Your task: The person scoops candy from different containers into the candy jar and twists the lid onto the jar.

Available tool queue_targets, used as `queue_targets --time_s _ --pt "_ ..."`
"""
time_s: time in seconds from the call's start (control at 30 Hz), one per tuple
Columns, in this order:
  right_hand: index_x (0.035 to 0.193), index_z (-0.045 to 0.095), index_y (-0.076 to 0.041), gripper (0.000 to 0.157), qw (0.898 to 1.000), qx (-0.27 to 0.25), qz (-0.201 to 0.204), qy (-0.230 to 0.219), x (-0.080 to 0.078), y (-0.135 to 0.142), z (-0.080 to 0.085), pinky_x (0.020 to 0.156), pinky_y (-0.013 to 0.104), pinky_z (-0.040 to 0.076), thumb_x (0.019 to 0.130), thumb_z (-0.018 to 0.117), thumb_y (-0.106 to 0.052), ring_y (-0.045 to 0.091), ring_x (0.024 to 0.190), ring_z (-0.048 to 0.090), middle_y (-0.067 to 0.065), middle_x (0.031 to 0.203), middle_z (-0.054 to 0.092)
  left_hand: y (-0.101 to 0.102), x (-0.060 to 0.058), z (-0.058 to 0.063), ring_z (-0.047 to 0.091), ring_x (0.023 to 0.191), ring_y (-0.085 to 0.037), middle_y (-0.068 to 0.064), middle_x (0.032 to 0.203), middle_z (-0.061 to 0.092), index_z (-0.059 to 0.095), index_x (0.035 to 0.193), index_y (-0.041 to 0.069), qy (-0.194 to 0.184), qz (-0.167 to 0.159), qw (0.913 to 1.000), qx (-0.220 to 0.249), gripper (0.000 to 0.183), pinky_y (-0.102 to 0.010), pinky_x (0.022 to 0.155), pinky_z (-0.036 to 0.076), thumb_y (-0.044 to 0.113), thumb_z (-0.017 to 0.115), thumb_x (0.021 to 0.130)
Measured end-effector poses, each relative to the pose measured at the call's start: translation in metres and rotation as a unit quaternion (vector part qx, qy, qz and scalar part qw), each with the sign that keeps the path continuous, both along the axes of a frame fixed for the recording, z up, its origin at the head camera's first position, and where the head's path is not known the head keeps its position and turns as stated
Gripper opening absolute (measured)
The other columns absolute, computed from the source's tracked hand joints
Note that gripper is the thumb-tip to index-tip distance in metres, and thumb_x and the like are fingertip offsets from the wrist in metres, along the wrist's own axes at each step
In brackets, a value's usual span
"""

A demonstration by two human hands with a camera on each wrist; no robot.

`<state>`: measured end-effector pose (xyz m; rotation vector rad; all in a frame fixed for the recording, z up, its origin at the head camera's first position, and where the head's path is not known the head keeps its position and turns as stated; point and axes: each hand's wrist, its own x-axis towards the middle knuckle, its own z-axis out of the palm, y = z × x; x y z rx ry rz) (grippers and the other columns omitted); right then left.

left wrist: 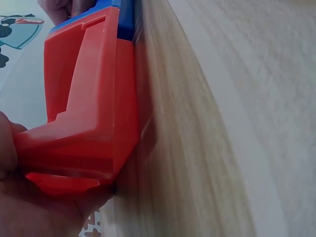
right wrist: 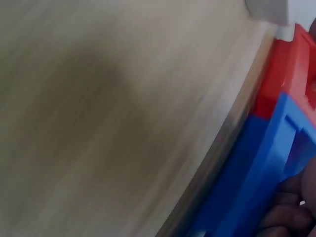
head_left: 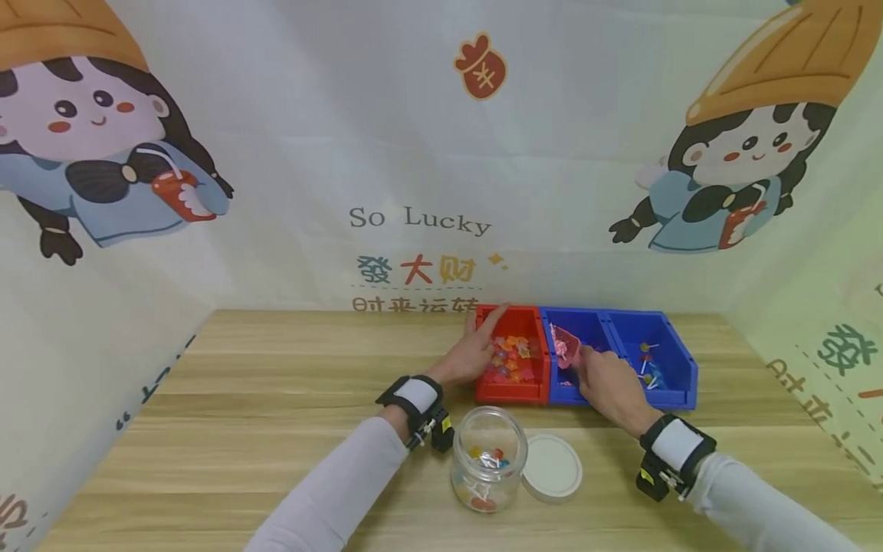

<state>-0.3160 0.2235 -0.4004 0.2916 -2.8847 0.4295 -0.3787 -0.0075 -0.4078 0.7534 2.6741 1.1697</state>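
The counter (head_left: 297, 368) runs back to a printed wall cloth (head_left: 290, 222), and three bins stand in a row along that far edge, side by side. To their left a broad stretch of wood reaches toward the left side cloth; on the right a narrower strip separates the last bin from the right side cloth. Room between the forearms is tighter, since an uncapped clear jar (head_left: 490, 433) stands upright near the left wrist, with a white lid (head_left: 555, 466) lying flat just beside it. The left hand (head_left: 472, 355) grasps the left side of the red bin (head_left: 510, 392), one finger stretched along its far rim. The right hand (head_left: 614, 387) is clenched round a pink scoop (head_left: 567, 345), which is over the middle blue bin (head_left: 589, 323), tilted and carrying small pink and white pieces; a few pink bits show below it. The red bin holds many small orange, yellow and pinkish candies (head_left: 513, 360). In the right blue bin (head_left: 672, 397) lie several lollipops (head_left: 646, 360) with white sticks. The jar has red, yellow and blue pieces inside, with orange-red ones near its base.
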Motion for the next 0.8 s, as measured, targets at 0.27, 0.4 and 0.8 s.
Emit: queue_targets --time_s 0.27,0.4,0.8 --pt "0.069 0.049 -0.005 0.03 0.978 -0.147 -0.083 -0.123 -0.014 -0.003 0.007 0.05 0.026 0.03 0.097 0.045 -0.016 0.018 0.058 0.044 0.003 0.064 0.041 -0.001 0.0 0.0 0.045 0.127 -0.04 -0.023 0.156 0.002 0.014 0.154 0.028 0.0 0.01 0.9999 0.003 0.068 -0.047 0.102 0.047 0.0 0.039 0.096" --pt "0.069 0.052 -0.003 0.031 0.981 -0.149 -0.066 -0.11 -0.016 -0.003 0.009 0.051 0.026 0.031 0.097 0.045 -0.015 0.017 0.058 0.044 0.003 0.062 0.042 -0.002 -0.002 0.001 0.048 0.122 -0.039 -0.026 0.152 0.007 0.013 0.154 0.024 0.014 0.014 0.9997 0.012 0.068 -0.048 0.103 0.045 0.0 0.04 0.096" --pt "0.082 0.056 0.0 0.028 0.983 -0.173 -0.049 -0.04 0.006 0.004 0.005 0.051 0.025 0.028 0.099 0.048 -0.02 0.016 0.058 0.041 0.002 0.062 0.039 -0.002 0.0 -0.002 0.029 0.137 -0.044 -0.03 0.15 0.013 0.003 0.154 0.016 0.027 0.015 0.9987 0.04 0.071 -0.05 0.11 0.037 -0.002 0.04 0.096"
